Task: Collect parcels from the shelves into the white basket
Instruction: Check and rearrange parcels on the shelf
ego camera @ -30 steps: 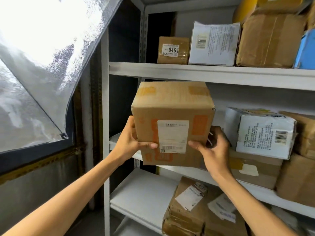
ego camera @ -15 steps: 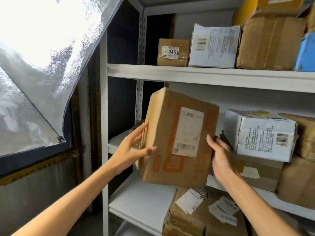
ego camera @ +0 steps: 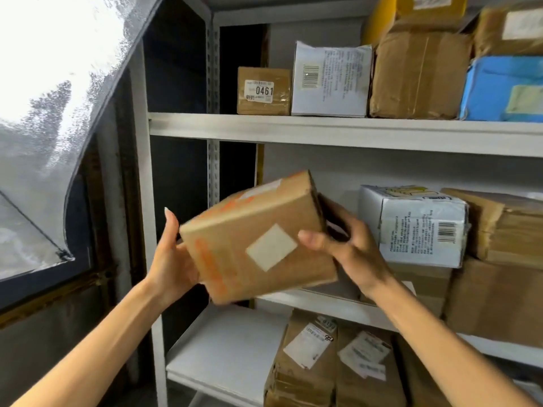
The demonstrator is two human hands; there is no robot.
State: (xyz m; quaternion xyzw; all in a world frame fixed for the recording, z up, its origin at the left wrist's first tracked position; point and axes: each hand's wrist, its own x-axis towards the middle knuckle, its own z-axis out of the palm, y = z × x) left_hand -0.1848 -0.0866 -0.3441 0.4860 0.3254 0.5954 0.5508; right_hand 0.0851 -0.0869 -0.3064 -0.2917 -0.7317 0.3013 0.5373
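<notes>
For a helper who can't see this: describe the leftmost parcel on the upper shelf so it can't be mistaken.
On the white shelving, find the upper shelf. At its left end, beside a white carton, stands a small brown box. It is the shortest parcel in the row and alone carries a label reading 0461.

The brown cardboard parcel [ego camera: 258,239], with orange markings and a blank pale label on its near face, hung tilted, its upper edge rising toward two o'clock. The left hand [ego camera: 173,259] lay flat against it at nine o'clock, and the right hand [ego camera: 349,248] gripped it at three o'clock.
</notes>
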